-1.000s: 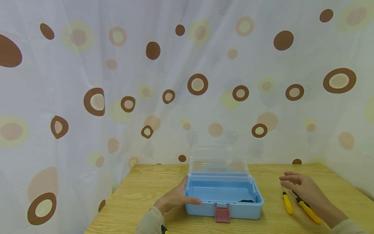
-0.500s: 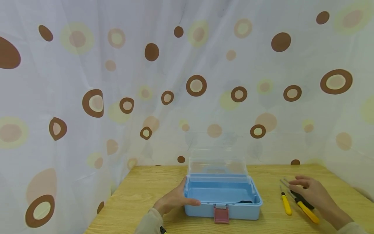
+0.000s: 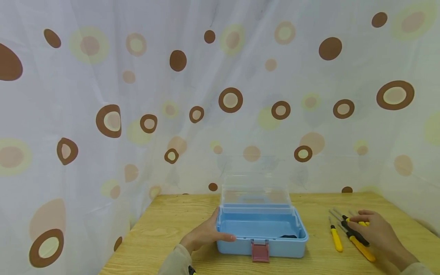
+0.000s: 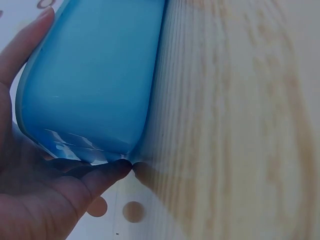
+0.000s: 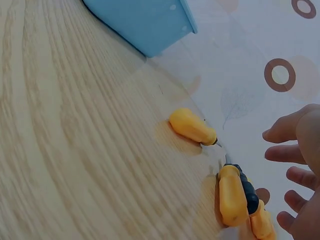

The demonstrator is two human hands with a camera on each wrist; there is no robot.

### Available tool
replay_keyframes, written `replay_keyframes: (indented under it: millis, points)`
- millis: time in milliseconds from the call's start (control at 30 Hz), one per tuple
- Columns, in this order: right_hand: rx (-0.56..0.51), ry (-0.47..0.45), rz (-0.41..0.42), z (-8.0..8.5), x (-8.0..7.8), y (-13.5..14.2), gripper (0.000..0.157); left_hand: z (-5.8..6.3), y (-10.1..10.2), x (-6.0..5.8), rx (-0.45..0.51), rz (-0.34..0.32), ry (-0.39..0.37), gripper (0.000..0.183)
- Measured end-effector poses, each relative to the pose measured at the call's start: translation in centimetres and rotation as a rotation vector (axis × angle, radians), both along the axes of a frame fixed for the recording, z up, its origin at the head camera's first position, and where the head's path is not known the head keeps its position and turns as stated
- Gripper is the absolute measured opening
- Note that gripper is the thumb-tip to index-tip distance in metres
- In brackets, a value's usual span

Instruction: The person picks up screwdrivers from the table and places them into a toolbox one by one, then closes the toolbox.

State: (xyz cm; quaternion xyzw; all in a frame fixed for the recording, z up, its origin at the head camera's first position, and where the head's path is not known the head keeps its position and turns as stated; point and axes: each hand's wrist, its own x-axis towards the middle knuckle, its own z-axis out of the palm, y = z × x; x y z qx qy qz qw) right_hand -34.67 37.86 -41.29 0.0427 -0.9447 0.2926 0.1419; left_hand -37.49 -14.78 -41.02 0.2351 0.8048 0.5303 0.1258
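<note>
A light-blue toolbox (image 3: 262,246) stands on the table with its clear lid (image 3: 256,191) raised. My left hand (image 3: 206,233) grips its left end, thumb along the front wall; the left wrist view has the hand around that end wall (image 4: 95,80). To the right of the box lie several screwdrivers: a yellow one (image 3: 336,240), another yellow one (image 3: 364,252), a black-handled one (image 3: 359,236) and a further yellow-and-black one (image 3: 363,223), partly covered by my right hand (image 3: 376,231). That hand hovers over them, fingers loosely bent and holding nothing; in the right wrist view they are apart from the handles (image 5: 232,197).
Inside the box, a black object (image 3: 288,236) shows at the front right. A pink latch (image 3: 260,252) hangs from the front wall. Behind the wooden table (image 3: 168,217) hangs a white curtain (image 3: 192,84) with brown and beige circles.
My right hand has shifted to the right, uncovering the black-handled screwdriver and part of the yellow-and-black one. My left hand keeps its place on the toolbox.
</note>
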Motion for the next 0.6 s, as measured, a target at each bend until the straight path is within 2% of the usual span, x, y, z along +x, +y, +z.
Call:
replay_keyframes:
  millis: [133,367,600]
  points:
    - [0.022,-0.008,-0.009,-0.4,-0.2,0.7,0.044,0.1,0.0,-0.1,0.006,-0.006,0.008,0.124]
    - [0.011,-0.136,-0.053,-0.8,-0.3,1.3,0.044,0.3,0.1,0.0,0.017,-0.027,0.03,0.123]
    - [0.127,-0.055,-0.05,-1.6,-0.4,1.7,0.04,0.0,0.1,-0.2,0.027,-0.034,0.022,0.123]
